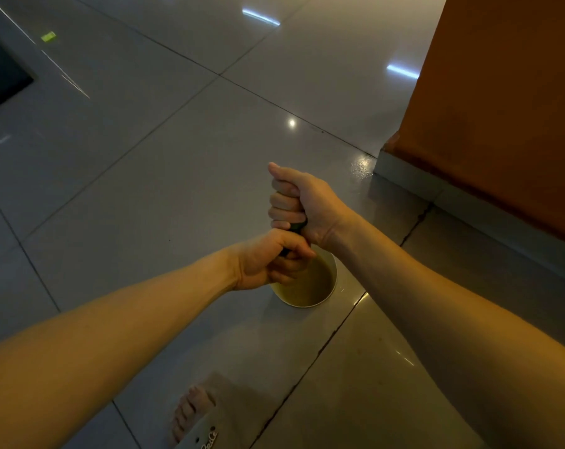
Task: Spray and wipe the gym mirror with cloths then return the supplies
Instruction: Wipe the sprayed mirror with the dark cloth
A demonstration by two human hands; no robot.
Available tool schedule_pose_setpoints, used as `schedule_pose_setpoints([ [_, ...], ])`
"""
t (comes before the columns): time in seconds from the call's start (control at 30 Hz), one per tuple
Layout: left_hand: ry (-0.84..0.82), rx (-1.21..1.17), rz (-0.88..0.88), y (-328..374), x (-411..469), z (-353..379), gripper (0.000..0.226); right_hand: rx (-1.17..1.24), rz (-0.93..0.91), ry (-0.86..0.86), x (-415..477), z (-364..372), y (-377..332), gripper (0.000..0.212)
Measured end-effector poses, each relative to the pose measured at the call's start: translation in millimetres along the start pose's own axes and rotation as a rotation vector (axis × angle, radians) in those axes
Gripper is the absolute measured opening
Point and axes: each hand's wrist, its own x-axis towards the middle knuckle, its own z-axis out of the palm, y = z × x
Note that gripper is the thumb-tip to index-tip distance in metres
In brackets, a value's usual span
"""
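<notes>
Right hand (294,202) above, left hand (268,264) below, both fisted round dark rolled item (296,227), likely cloth, over bucket (321,286). Twist opposite ways; keep drips inside rim.

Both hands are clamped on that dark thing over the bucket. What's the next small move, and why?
Probably twist the hands opposite ways to wring it. The right hand and left hand both grip the dark roll, one above the other, right over the open bucket, so drips should fall inside. Whether it is a cloth, I cannot tell.
</notes>
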Motion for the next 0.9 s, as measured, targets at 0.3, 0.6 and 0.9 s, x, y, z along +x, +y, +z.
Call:
schedule_pose_setpoints([
  [0.3,0.684,0.524,0.075,17,-16,25,0.042,-0.018,-0.155,0.456,-6,0,-3,0.056],
  [0.6,0.851,0.851,0.448,-12,-11,66,0.035,0.45,-0.258,0.783,-28,20,5,0.045],
  [0.9,0.776,0.839,0.243,15,-15,51,0.031,0.22,-0.334,0.392,-40,20,9,0.056],
])
